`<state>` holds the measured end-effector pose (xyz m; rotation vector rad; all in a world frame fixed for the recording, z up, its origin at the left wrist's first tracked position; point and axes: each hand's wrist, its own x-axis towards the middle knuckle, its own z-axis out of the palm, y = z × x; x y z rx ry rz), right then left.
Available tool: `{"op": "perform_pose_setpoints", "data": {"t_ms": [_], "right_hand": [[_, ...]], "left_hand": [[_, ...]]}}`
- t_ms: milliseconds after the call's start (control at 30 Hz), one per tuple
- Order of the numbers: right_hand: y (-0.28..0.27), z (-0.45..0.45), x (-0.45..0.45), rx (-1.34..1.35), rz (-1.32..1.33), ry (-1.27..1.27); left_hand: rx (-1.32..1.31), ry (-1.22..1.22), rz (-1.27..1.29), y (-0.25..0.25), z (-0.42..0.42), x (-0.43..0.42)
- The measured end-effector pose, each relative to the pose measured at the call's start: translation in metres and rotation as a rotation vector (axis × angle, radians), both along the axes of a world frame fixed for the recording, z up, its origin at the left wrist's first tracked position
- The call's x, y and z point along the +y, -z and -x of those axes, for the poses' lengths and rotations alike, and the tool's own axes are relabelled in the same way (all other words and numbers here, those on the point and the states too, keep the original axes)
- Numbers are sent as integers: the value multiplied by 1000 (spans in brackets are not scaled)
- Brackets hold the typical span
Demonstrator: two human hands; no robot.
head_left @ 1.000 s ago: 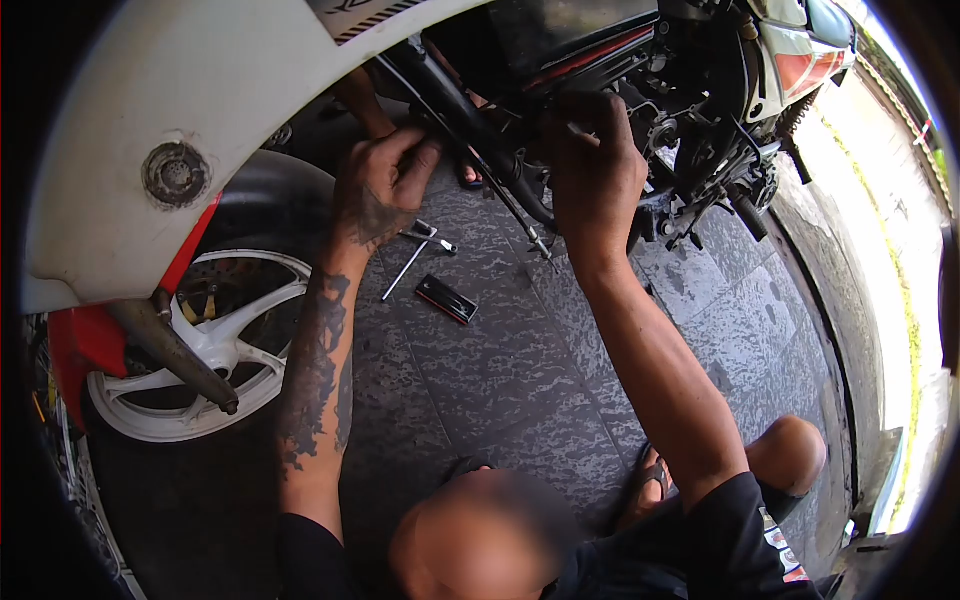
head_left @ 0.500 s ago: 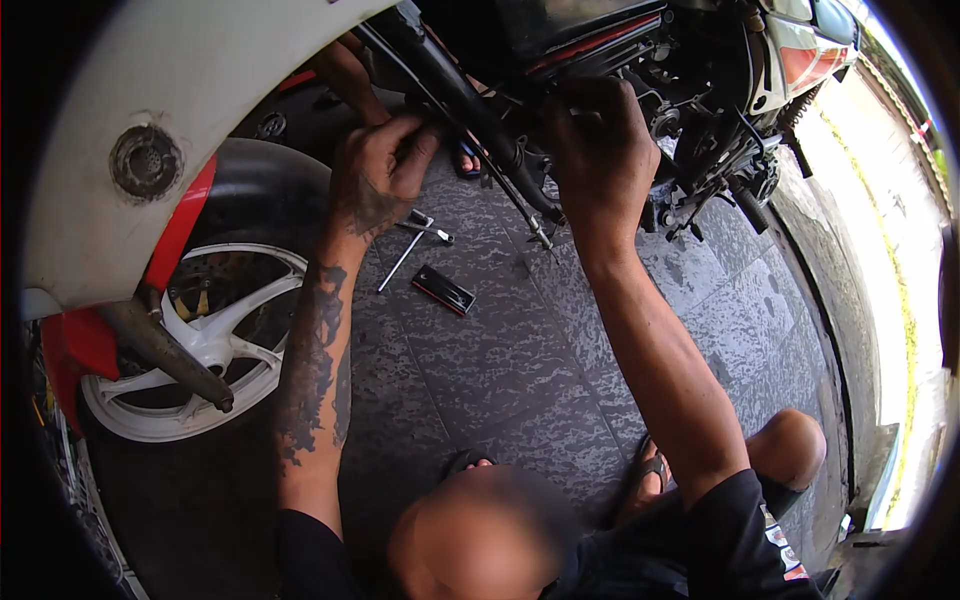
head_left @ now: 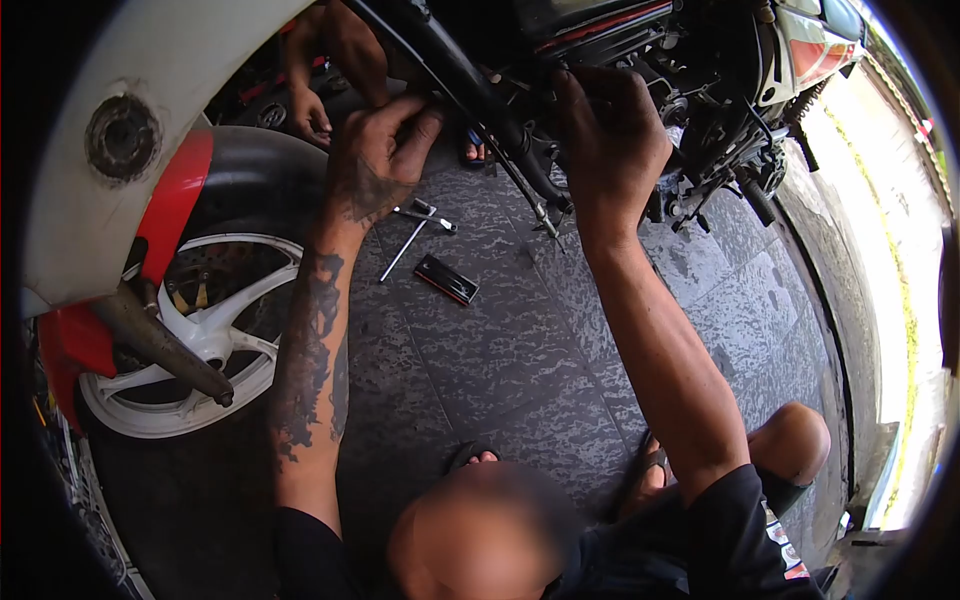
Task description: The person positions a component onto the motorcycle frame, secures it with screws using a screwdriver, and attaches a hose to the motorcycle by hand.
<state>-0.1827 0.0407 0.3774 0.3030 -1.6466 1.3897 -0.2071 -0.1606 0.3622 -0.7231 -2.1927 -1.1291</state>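
My left hand [head_left: 378, 150], with a tattooed forearm, is raised beside the slanting black frame tube [head_left: 465, 85] of a motorcycle. Its fingers are curled and the thumb lies close to them; whatever they grip is hidden. On the tube's other side, my right hand [head_left: 615, 140] is bent in a pinch against the dark underside near the engine parts [head_left: 680, 110]. The fingertips there are in shadow, so I cannot make out what is between them. Thin cables run down along the tube to a metal end [head_left: 548, 222] above the floor.
A T-shaped wrench [head_left: 405, 245], a ratchet [head_left: 432, 218] and a black case [head_left: 446, 280] lie on the tiled floor. A white wheel [head_left: 205, 335] with a red fender stands left. Another person's hand [head_left: 308, 115] hangs behind my left hand.
The view has shifted slightly. Another person's arm and hand have come into sight at the upper left. Both my hands keep nearly the same grip and place.
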Motion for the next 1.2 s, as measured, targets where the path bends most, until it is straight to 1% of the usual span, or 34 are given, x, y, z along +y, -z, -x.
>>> {"op": "perform_pose_setpoints", "data": {"t_ms": [33, 100, 167, 233, 267, 333, 433, 467, 500, 533, 667, 767, 800, 833, 933, 1033, 1100, 1167, 1200], "right_hand": [[-1, -1, 0, 0, 0, 3], [-3, -3, -2, 15, -69, 99], [-6, -7, -2, 3, -104, 121], [-8, -8, -1, -8, -139, 144], [-8, -7, -2, -28, -133, 126], [-7, -6, -2, -51, -125, 109], [-7, -4, -2, -116, -172, 117], [-7, -5, -3, -159, -253, 176], [-9, -6, -3, -200, -335, 235], [-11, -7, -3, -198, -336, 234], [-14, -11, -2, -221, -377, 243], [-20, -14, -4, -264, -375, 243], [-21, -15, -5, -295, -372, 244], [-20, -14, -6, -297, -372, 242], [-19, -12, -5, -264, -347, 244], [-23, -13, 2, -300, -416, 217], [-24, -16, 7, -263, -574, 232], [-28, -13, 12, -256, -619, 254], [-29, -13, 13, -248, -662, 272]], "left_hand": [[-22, 8, 1, 1, 2, 0], [-22, 19, -15, 2, 2, 0], [-22, 29, -33, 2, 0, -1], [-137, -29, 44, -5, -8, 0], [-137, -27, 43, -4, -6, 0], [30, -34, 47, -2, -4, 0], [-21, -32, 50, -3, -5, -1], [-21, -32, 50, -3, -5, -1], [32, -30, 44, -3, -4, -1], [85, -29, 37, -4, -4, -1], [150, -5, 53, -10, -4, -1], [130, -24, 57, -11, -5, -2], [62, -27, 55, -12, -6, -3], [-6, -31, 52, -12, -7, -3], [-34, -43, 56, -15, -8, -3], [-63, 4, 35, -13, -4, -5], [-68, 4, 35, -12, -2, -7], [-74, 16, 40, -11, 1, -5], [-23, 43, 22, -11, 3, -5]]}}
